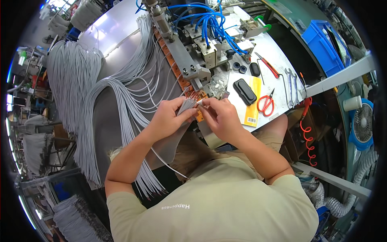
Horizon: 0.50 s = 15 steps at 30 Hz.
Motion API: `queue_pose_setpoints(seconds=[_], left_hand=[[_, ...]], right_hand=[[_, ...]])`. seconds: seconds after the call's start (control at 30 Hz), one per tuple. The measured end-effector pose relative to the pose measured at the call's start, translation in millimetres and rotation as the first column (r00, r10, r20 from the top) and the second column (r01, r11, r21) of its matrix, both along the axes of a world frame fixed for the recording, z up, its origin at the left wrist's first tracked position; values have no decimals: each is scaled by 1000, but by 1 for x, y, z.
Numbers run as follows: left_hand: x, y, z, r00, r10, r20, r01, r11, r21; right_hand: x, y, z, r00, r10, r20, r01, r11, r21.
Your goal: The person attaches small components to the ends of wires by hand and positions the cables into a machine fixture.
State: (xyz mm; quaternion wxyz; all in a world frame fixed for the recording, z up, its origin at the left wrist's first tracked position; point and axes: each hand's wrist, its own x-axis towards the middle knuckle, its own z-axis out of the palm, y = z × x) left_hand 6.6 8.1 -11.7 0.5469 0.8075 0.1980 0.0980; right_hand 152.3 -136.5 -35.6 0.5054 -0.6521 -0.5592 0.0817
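My left hand is closed round a bundle of grey cable ends, whose thin reddish-brown inner wires fan out at the top. Close beside it, my right hand pinches a small white piece against those ends. What exactly that piece is, I cannot make out. Just beyond both hands runs an orange-brown slotted rail along a metal machine. Long grey cables sweep from the rail over the table's left side and hang down near my left forearm.
Blue air hoses top the machine. On the white tabletop to the right lie a black case, a yellow packet, red-handled scissors, wrenches and a red utility knife. A red coiled hose hangs beyond the table edge.
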Motion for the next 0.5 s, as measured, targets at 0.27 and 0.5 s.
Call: queue_pose_setpoints(seconds=[0.27,0.5], left_hand=[[0,1,1,1000,-27,3,26,995,96],[1,-5,2,1000,9,-14,-7,988,156]], right_hand=[[6,0,5,938,73,-339,-152,965,-213],[11,-2,13,877,64,-477,-224,931,-287]])
